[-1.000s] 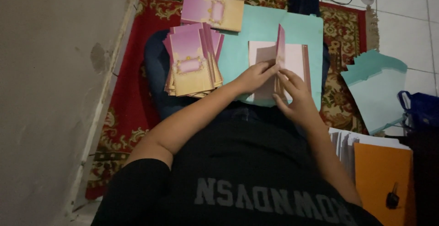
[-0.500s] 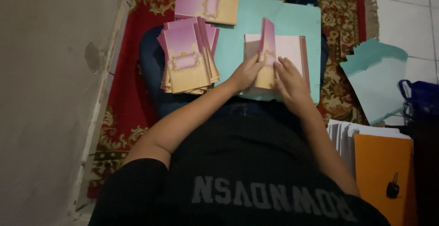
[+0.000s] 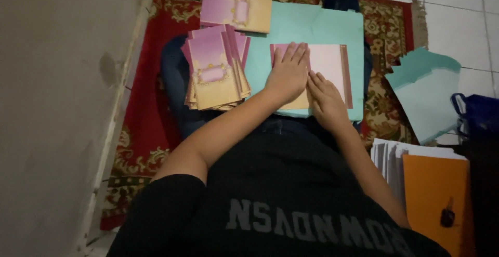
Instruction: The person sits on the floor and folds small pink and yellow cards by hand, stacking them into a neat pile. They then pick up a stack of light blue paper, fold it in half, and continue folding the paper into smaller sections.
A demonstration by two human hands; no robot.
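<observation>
Left hand (image 3: pixel 288 75) lies flat, fingers together, on the folded pink card (image 3: pixel 327 70) over a teal sheet (image 3: pixel 312 25); right hand (image 3: pixel 326 98), open, presses beside it. Firm, even pressure should sharpen the crease.

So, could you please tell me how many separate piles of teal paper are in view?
2: one teal sheet pile on the lap under both hands, another teal stack on the floor at right.

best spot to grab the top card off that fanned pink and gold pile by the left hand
Take the top card of the pile by its near short edge, the gold end, coming from the person's side. The pile is fanned, so edges stick out to pinch, and the left hand lies flat on the folded card right beside it. The right hand also rests there.
</observation>
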